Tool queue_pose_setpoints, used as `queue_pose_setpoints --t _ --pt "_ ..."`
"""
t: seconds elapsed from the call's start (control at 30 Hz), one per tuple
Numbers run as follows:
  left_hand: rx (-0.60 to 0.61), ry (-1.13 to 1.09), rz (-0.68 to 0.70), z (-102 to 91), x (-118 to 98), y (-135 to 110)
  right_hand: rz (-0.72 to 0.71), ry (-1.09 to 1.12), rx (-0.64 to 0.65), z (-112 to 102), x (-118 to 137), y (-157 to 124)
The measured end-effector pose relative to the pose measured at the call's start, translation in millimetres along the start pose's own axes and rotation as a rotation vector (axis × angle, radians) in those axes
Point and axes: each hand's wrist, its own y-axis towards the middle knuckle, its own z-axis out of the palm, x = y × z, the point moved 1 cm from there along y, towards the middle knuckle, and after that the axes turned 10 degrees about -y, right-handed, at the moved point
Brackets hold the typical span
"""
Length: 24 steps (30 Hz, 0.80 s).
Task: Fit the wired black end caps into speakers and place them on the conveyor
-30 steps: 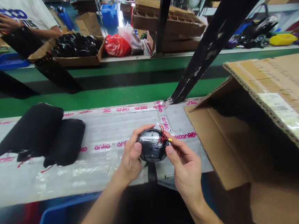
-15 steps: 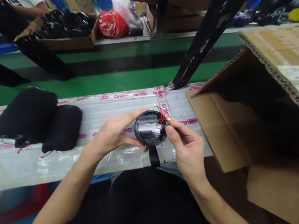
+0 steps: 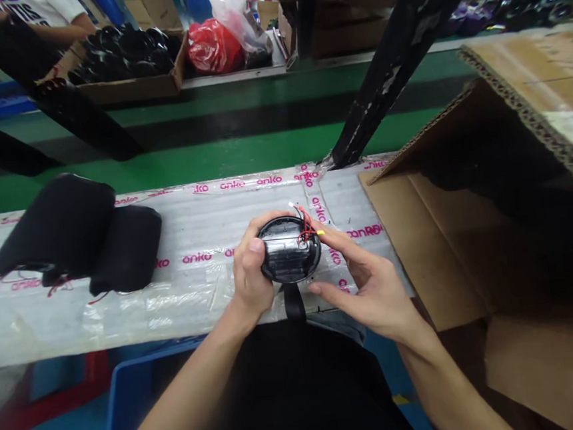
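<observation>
My left hand (image 3: 254, 271) is wrapped round the left side of a round black plastic housing (image 3: 287, 252), its thumb lying over the rim. The open, ribbed inside of the housing faces up. Red and black wires (image 3: 307, 223) with a small white plug come out at its upper right, beside a yellow bit (image 3: 321, 232). A black strap (image 3: 294, 302) hangs below it. My right hand (image 3: 362, 282) is open at the right side. Its index fingertip reaches the rim near the wires, while the thumb stands apart, just below the lower right edge.
Two black fabric-covered pieces (image 3: 126, 249) with wires lie left on the foil-covered bench (image 3: 201, 216). A large open cardboard box (image 3: 444, 248) stands right. Beyond are a black post (image 3: 379, 73), a carton of black parts (image 3: 129, 88), a red bag (image 3: 214, 46) and a person's arm (image 3: 64, 32).
My left hand has shifted from a wide hold to a closer grip, thumb over the rim. My right thumb has moved off the right edge, and its fingers have spread.
</observation>
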Motion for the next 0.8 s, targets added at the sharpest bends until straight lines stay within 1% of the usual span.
queue_pose_setpoints --t 0.03,0.1,0.27,0.37,0.43,0.5,0.57,0.6,0.63,0.67,0.7,0.73,0.8 --pt "0.004 0.004 -0.015 -1.0 0 1 -0.011 -0.02 0.011 -3 -3 1" --pt "0.012 0.014 -0.038 -4.2 -2 2 -0.038 -0.048 -0.012 -6 -9 6" --pt "0.034 0.033 -0.058 -8.1 -5 4 -0.13 -0.078 -0.039 -4 -20 17" --pt "0.076 0.018 -0.073 -8.7 -7 4 -0.12 -0.073 -0.019 -4 -22 18" --pt "0.134 0.003 -0.101 -12.1 -9 5 -0.081 -0.079 0.034 -4 -20 17" --pt "0.234 -0.013 -0.16 -20.4 -11 6 -0.032 -0.101 0.11 -7 -18 15" --pt "0.337 -0.02 -0.217 -34.6 -13 10 0.027 -0.145 0.172 -17 -17 12" --pt "0.372 -0.017 -0.236 -43.7 -15 12 0.056 -0.172 0.178 -26 -19 10" --pt "0.399 -0.009 -0.254 -53.4 -17 15 0.085 -0.202 0.154 -38 -21 8" --pt "0.426 0.008 -0.273 -63.0 -19 17 0.112 -0.239 0.096 -53 -26 7" --pt "0.463 0.038 -0.294 -71.5 -21 19 0.145 -0.291 0.009 -70 -33 6" --pt "0.511 0.086 -0.316 -78.3 -22 20 0.184 -0.358 -0.136 -90 -41 6" --pt "0.601 0.213 -0.347 -84.4 -23 20 0.246 -0.584 -0.48 -132 -62 9"
